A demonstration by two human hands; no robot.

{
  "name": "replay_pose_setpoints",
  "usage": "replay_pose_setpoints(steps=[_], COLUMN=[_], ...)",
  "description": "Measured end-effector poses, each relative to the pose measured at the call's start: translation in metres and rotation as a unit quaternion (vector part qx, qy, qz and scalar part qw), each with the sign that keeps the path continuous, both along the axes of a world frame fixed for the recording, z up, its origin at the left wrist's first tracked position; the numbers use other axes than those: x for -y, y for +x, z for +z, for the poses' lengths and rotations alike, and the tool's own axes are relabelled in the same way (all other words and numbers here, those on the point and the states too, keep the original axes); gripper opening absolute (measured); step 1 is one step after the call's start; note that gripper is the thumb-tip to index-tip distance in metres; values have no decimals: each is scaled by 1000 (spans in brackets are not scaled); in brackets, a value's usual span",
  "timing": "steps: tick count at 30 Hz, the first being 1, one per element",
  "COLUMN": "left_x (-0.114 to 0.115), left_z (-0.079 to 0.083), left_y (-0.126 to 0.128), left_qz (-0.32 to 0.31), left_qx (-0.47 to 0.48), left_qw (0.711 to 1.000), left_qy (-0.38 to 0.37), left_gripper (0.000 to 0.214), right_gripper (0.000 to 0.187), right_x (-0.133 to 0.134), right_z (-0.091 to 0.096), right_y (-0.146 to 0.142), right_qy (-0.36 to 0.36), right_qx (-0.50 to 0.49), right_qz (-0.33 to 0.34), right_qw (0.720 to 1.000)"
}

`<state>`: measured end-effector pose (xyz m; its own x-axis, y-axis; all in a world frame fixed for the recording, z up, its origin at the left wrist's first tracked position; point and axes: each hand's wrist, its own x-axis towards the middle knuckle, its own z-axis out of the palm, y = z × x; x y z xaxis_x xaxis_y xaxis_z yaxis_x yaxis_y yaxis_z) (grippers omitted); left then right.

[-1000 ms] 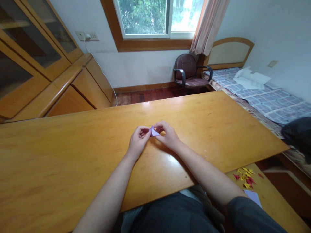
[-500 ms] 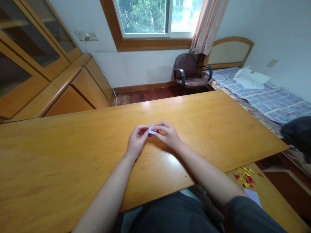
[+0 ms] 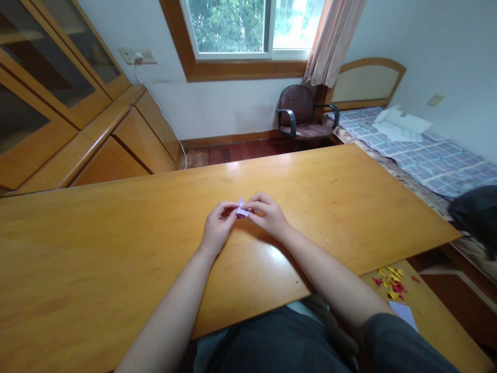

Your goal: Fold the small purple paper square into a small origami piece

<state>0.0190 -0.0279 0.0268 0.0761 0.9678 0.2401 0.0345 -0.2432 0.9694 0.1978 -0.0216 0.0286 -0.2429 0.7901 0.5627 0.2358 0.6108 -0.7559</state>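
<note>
A small folded piece of pale purple paper (image 3: 242, 210) is pinched between both my hands above the middle of the wooden table (image 3: 116, 233). My left hand (image 3: 218, 228) grips its left side with thumb and fingertips closed. My right hand (image 3: 267, 215) grips its right side the same way, fingers curled. Most of the paper is hidden by my fingers.
A lower wooden surface at the right holds several small yellow and red folded paper pieces (image 3: 392, 282) and a pale purple sheet (image 3: 404, 313). Wooden cabinets (image 3: 58, 103) stand at the left. A brown armchair (image 3: 301, 114) and a bed (image 3: 427, 150) lie beyond the table.
The purple paper has been folded smaller between my fingers; less of it shows now. Both hands have stayed in the same spot.
</note>
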Motion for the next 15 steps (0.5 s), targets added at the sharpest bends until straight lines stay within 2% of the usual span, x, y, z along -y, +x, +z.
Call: replay_pose_setpoints(steps=[8,15], left_x=[1,3], left_z=[0,3], left_y=[-2,-4], left_qz=[-11,-70], left_qx=[-15,-12], left_qw=[1000,997], left_qy=[26,41], left_gripper=[17,23], right_gripper=[17,13], right_x=[-2,-3], right_z=[-4,-3], right_y=[0,0], right_qy=[49,48], right_qx=[0,-2], right_qz=[-10,-19], right_qw=[999,999])
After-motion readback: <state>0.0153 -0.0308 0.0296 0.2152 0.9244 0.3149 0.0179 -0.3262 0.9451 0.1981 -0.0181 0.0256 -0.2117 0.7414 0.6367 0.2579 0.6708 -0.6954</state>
